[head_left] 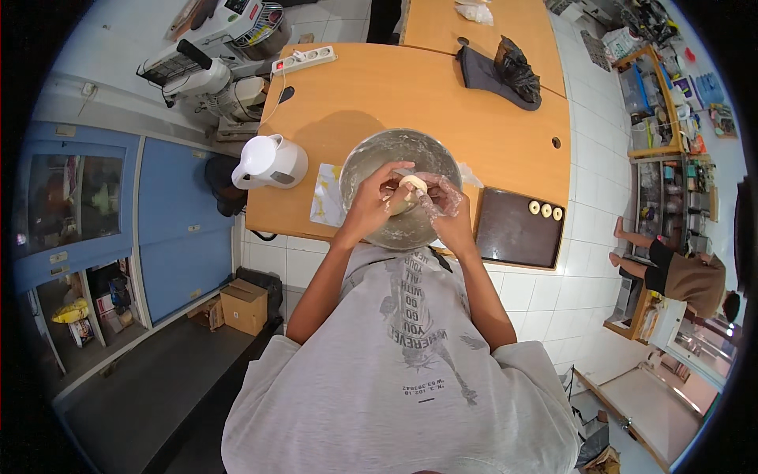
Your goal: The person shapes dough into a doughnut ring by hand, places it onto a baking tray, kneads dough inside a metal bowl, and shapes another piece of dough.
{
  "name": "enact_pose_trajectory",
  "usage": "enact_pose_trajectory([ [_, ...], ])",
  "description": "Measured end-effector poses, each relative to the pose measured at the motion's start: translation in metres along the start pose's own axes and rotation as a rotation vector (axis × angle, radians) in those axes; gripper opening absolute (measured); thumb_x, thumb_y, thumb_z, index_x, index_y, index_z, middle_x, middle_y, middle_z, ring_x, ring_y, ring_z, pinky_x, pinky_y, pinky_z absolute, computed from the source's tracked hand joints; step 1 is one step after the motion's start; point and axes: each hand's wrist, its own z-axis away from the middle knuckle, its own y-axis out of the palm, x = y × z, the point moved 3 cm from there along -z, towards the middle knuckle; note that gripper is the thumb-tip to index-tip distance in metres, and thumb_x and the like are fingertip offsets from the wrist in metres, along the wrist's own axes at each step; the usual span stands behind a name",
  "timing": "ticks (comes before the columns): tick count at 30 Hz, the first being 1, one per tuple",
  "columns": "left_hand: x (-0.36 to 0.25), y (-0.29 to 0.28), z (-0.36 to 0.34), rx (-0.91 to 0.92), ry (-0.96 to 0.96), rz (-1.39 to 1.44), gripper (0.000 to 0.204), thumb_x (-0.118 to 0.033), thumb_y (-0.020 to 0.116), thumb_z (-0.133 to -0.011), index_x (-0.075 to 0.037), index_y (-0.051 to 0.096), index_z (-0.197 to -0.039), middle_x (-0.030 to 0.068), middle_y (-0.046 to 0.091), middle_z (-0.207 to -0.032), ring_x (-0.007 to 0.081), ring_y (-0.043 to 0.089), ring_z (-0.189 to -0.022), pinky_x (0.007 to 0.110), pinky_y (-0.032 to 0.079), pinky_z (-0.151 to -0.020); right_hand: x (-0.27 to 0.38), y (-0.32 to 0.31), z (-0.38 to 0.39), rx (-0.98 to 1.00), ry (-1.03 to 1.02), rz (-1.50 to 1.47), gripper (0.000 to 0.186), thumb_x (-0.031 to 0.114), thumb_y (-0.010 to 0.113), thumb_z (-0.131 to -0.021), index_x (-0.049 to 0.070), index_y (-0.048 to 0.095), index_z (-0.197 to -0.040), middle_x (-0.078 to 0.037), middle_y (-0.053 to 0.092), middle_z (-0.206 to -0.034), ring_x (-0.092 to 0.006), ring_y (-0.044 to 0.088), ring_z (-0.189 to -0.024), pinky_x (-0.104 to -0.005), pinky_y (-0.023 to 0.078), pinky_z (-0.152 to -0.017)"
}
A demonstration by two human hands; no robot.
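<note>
Over a round metal bowl (363, 162) I hold a small pale dough ring (413, 182) between both hands. My left hand (374, 196) is closed on its left side with the fingertips. My right hand (448, 207), smeared with white dough or flour, grips it from the right, some fingers at its lower edge. The bowl's inside wall carries whitish streaks; its bottom is partly hidden by my hands. On a dark baking tray (513, 229) to the right, three dough rings (546, 210) lie in a row near the far right corner.
A white jug (272, 162) and a printed sheet (325, 197) are left of the bowl on the wooden table (355, 87). A power strip (304, 60) lies at the far left, a black plastic bag (517, 71) at the far right. Another person (687, 280) is off to the right.
</note>
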Motion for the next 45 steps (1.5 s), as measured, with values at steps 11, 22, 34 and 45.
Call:
enact_pose_trajectory([
  [11, 0.003, 0.004, 0.002, -0.007, 0.024, 0.004, 0.041, -0.015, 0.067, -0.103, -0.003, 0.057, -0.141, 0.0113, 0.071, -0.117, 0.0160, 0.067, -0.112, 0.032, 0.055, -0.097, -0.001, -0.002, -0.001, -0.019, -0.004, 0.017, 0.030, -0.002, 0.069, -0.094, 0.002, 0.070, -0.124, -0.008, 0.074, -0.108, -0.0148, 0.069, -0.095, -0.0310, 0.055, -0.087],
  [22, 0.004, 0.001, 0.000, -0.066, 0.024, 0.112, 0.036, -0.012, 0.062, -0.106, -0.002, 0.057, -0.140, 0.0115, 0.071, -0.117, 0.0154, 0.068, -0.108, 0.030, 0.053, -0.097, 0.007, -0.002, -0.001, -0.050, 0.006, -0.022, 0.031, -0.004, 0.067, -0.095, 0.001, 0.069, -0.125, -0.009, 0.074, -0.113, -0.0153, 0.070, -0.099, -0.0320, 0.055, -0.091],
  [34, 0.000, 0.001, -0.001, -0.023, -0.019, 0.064, 0.041, -0.012, 0.069, -0.101, -0.005, 0.058, -0.140, 0.0079, 0.070, -0.118, 0.0145, 0.066, -0.112, 0.031, 0.054, -0.098, 0.005, 0.003, 0.003, -0.046, 0.001, -0.023, 0.025, -0.001, 0.069, -0.098, -0.002, 0.069, -0.123, -0.007, 0.074, -0.106, -0.0124, 0.068, -0.093, -0.0292, 0.055, -0.087],
  [45, -0.006, -0.002, -0.004, 0.098, -0.025, -0.015, 0.042, -0.017, 0.067, -0.103, -0.006, 0.056, -0.143, 0.0105, 0.070, -0.122, 0.0152, 0.065, -0.113, 0.031, 0.053, -0.098, 0.005, -0.001, -0.002, -0.030, 0.001, -0.044, 0.028, -0.004, 0.067, -0.097, -0.002, 0.067, -0.126, -0.009, 0.074, -0.111, -0.0136, 0.070, -0.097, -0.0299, 0.056, -0.089],
])
